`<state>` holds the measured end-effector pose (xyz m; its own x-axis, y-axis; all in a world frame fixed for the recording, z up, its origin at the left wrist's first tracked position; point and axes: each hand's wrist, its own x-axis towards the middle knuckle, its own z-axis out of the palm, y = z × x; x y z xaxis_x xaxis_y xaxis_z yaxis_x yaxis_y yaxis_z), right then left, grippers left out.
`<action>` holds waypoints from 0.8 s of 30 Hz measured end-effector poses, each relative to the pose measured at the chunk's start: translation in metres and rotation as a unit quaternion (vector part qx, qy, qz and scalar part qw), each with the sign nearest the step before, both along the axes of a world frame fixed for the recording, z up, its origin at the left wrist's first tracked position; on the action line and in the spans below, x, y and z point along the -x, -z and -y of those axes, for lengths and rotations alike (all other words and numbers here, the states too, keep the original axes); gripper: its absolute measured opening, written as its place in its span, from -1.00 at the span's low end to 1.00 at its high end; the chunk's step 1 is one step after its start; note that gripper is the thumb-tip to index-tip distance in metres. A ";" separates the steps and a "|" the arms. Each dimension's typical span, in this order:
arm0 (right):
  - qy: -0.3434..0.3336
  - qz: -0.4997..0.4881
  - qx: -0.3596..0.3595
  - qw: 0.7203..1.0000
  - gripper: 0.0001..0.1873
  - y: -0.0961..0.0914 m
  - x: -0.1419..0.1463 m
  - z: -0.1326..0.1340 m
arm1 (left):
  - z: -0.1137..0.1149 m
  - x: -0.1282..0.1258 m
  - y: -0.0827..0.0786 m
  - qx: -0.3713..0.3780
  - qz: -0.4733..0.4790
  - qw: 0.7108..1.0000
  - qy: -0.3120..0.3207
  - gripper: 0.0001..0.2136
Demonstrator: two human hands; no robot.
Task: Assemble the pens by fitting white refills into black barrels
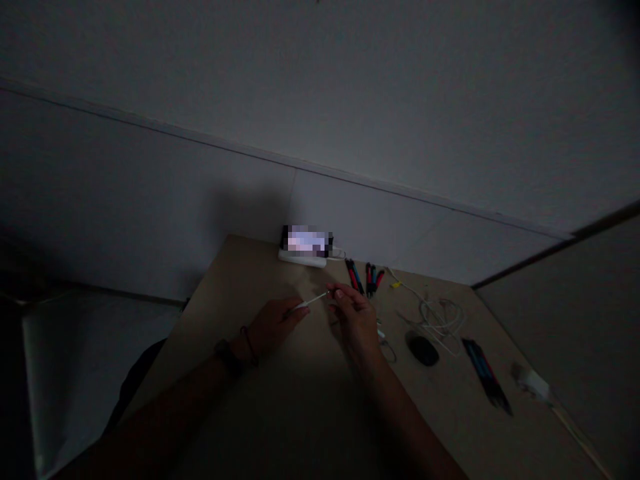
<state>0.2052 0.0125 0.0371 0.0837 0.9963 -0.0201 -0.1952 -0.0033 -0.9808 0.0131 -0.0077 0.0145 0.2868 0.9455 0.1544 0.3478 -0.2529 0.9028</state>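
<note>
Rod [314,300], thin and white, pinched narrowly between left hand [273,327] and right hand [355,319] over desk [240,280] middle; black computer mouse [423,350] near right edge.

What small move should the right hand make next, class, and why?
Probably the right hand should pinch the tip of the thin white rod, since its fingertips sit right at that tip while the left hand holds the other end.
</note>
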 end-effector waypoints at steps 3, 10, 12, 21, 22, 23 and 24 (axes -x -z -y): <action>0.004 -0.003 -0.008 1.000 -0.72 -0.002 0.001 0.001 | 0.000 -0.001 0.001 -0.001 0.000 1.000 -0.001 -0.62; 0.012 0.037 -0.020 0.999 -0.69 0.000 -0.002 0.000 | 0.001 -0.001 0.001 -0.006 0.002 1.000 -0.002 -0.63; 0.015 0.048 -0.026 0.998 -0.71 0.001 -0.003 0.000 | 0.001 0.000 0.001 -0.004 -0.003 1.000 0.001 -0.63; -0.020 0.058 -0.029 0.998 -0.71 -0.002 0.005 0.002 | -0.001 -0.001 0.004 -0.018 -0.023 1.000 -0.001 -0.63; -0.025 0.058 -0.031 0.998 -0.70 -0.002 0.006 0.002 | -0.001 -0.001 0.005 -0.018 -0.024 1.000 0.002 -0.62; -0.031 0.058 -0.033 0.997 -0.68 -0.001 0.008 0.003 | -0.001 -0.001 0.005 -0.017 -0.026 1.000 0.005 -0.62; -0.035 0.057 -0.036 0.997 -0.66 -0.001 0.009 0.003 | -0.001 -0.001 0.005 -0.016 -0.027 0.999 0.007 -0.61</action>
<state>0.1964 0.0092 0.0379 0.0113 0.9982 0.0583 -0.0836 0.0590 -0.9948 0.0138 -0.0066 0.0090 0.3089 0.9360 0.1688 0.3921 -0.2871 0.8740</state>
